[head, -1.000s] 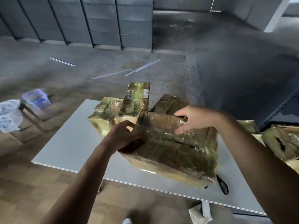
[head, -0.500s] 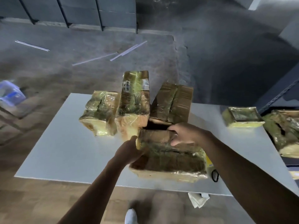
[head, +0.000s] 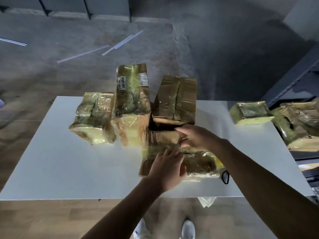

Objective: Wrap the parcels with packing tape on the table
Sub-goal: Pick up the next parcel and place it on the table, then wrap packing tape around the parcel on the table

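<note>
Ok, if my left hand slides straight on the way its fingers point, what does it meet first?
Most likely your right hand, lying across the far top of the same tape-wrapped brown cardboard parcel your left hand rests on; the blur makes the exact line uncertain.

Honestly, nothing here can actually be read. The tall taped parcel (head: 131,100) has a white barcode sticker (head: 121,82) near its top left corner and a second pale label (head: 143,78) on the right. The print on both is just a blur under the shiny tape.
</note>
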The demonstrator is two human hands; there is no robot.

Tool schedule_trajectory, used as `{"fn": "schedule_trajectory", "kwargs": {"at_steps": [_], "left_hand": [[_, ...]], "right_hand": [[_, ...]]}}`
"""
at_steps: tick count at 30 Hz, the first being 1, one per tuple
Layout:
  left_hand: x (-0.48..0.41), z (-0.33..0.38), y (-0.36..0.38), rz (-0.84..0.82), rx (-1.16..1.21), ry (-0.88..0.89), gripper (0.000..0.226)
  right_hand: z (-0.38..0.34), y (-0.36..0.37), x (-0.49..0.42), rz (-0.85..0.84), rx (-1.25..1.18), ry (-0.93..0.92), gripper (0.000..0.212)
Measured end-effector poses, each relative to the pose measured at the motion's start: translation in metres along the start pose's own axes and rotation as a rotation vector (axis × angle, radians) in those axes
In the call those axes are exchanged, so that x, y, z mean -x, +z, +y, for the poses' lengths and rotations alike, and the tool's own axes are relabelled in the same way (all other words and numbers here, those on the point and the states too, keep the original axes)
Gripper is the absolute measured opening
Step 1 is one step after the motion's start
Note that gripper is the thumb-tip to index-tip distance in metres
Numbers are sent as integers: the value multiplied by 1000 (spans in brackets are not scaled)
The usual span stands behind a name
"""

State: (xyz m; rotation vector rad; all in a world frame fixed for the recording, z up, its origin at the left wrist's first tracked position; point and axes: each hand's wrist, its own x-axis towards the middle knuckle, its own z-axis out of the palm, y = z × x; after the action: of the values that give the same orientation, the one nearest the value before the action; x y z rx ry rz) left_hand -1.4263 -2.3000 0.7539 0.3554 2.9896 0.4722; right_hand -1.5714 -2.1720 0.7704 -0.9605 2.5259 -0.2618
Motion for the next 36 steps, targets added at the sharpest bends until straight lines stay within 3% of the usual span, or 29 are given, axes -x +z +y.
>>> {"fn": "schedule_trajectory", "kwargs": {"at_steps": [7,10,15,22,26,30,36], "left_hand": [[-20,4,-9,-44,-17,-64,36],[-42,29,-7,21,-2,-94,32],[-77,78,7,54,-6,-75,33],[-120,121,30,103,-1,-28,32],[-127,120,38,139,-14,-45,25],[-130,124,40,243,100,-63,16],[-131,129,47,171,100,-65,20]], "right_hand": [[22,9,22,294,-3,-175,50],[42,8,38,451,-84,-166,32],[87,13,72,516,-191,-79,25],[145,47,102,414,-183,56,32],[164,62,112,334,-211,45,41],[179,61,117,246,-238,-36,63],[188,68,119,328,-280,2,55]]}}
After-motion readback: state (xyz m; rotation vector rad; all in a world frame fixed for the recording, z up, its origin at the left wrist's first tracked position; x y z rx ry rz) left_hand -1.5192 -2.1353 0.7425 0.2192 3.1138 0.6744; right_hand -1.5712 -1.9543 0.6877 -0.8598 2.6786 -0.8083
